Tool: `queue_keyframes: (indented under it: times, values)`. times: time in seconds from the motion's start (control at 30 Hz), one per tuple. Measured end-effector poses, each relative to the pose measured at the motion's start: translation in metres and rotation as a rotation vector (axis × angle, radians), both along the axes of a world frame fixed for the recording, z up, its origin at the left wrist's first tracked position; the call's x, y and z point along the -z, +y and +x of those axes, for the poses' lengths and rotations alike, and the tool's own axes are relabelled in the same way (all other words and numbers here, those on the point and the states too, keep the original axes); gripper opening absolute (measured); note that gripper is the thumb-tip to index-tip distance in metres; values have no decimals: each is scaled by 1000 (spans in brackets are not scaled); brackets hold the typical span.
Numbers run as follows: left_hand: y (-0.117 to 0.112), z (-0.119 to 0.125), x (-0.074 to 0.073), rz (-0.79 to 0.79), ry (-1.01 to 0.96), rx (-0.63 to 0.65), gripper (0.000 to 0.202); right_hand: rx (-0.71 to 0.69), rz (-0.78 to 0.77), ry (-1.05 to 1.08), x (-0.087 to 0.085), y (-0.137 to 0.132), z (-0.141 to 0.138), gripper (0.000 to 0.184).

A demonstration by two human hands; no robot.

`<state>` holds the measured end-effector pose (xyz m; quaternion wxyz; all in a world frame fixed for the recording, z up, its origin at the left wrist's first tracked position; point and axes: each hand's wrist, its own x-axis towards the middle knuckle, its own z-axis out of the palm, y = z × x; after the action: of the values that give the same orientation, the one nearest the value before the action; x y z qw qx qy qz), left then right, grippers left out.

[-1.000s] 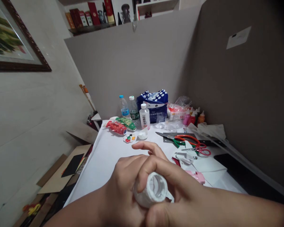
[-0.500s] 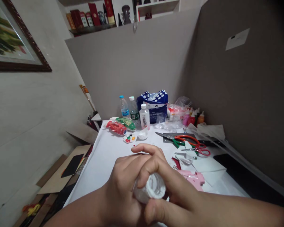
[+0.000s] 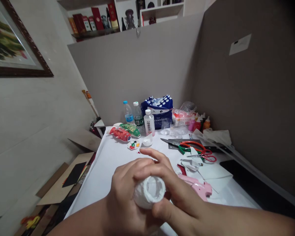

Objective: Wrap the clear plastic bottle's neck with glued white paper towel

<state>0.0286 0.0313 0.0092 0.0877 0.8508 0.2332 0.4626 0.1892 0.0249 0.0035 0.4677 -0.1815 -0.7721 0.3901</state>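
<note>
Both of my hands are wrapped round a small white hollow tube (image 3: pixel 149 191), its open end turned toward me. My left hand (image 3: pixel 124 198) cups it from the left and below, fingers closed on it. My right hand (image 3: pixel 172 193) lies over it from the right, with fingers curled across the top and the thumb under the rim. The tube is held above the near part of a table with a white cover (image 3: pixel 108 164). A pink glue gun (image 3: pixel 198 187) lies on the table just right of my right hand.
At the back of the table stand three bottles (image 3: pixel 139 116), a blue dotted bag (image 3: pixel 158 109), small paint bottles (image 3: pixel 199 123), painted fish shapes (image 3: pixel 124 132) and a paint palette (image 3: pixel 134 145). Red and green scissors (image 3: pixel 196 148), paper scraps and a black sheet (image 3: pixel 248 183) lie at right. Grey partitions enclose back and right.
The tube has turned and shifted slightly left in my hands, with my right thumb sliding under its rim. More of the pink glue gun shows.
</note>
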Motion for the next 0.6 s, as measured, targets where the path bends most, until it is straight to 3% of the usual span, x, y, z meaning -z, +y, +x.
queue_keyframes:
  times: [0.17,0.37,0.5,0.6]
  values:
    - [-1,1,4,70,5,-59,30,-21,-59,47,0,1,1,34]
    - [10,-2,7,219,90,-219,68,37,-162,136,14,6,2,30]
    - [14,-3,3,110,144,-208,51,80,-184,118,15,12,2,32]
    - [13,-3,-1,32,169,-166,42,24,-158,51,12,15,7,41]
